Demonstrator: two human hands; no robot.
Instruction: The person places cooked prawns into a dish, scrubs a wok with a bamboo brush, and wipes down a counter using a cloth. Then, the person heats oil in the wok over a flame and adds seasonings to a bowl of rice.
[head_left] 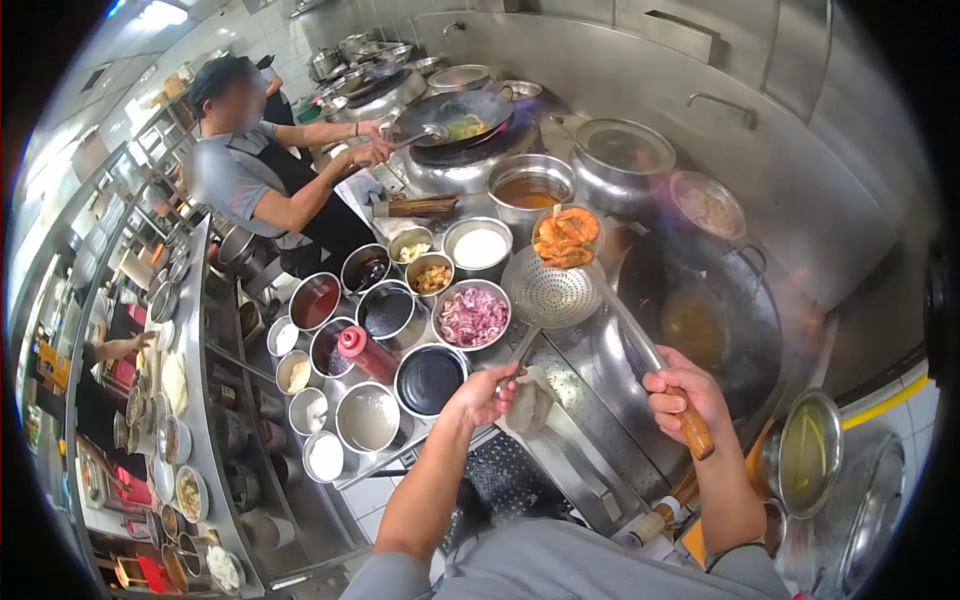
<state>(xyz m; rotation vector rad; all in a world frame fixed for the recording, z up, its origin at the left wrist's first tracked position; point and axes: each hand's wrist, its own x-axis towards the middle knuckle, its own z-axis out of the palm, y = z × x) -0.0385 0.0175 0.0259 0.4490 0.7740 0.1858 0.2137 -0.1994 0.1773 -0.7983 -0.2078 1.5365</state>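
Observation:
My left hand (484, 396) is closed around the handle of a perforated metal skimmer (553, 290), whose round bowl is level over the steel counter. My right hand (690, 395) grips the wooden handle of a long ladle (632, 328). At the ladle's far end, just beyond the skimmer, sit orange pieces that look like cooked prawns (566, 238). The ladle's bowl is mostly hidden under them. To the right of both tools, a large dark wok (745, 345) has brownish liquid at its bottom.
Pots of sauces and ingredients crowd the left, including sliced purple onion (471, 317) and a red squeeze bottle (366, 353). A pot of brown liquid (531, 190) and a lidded pot (625, 150) stand behind. A co-worker (270, 170) handles another wok (455, 118) at upper left.

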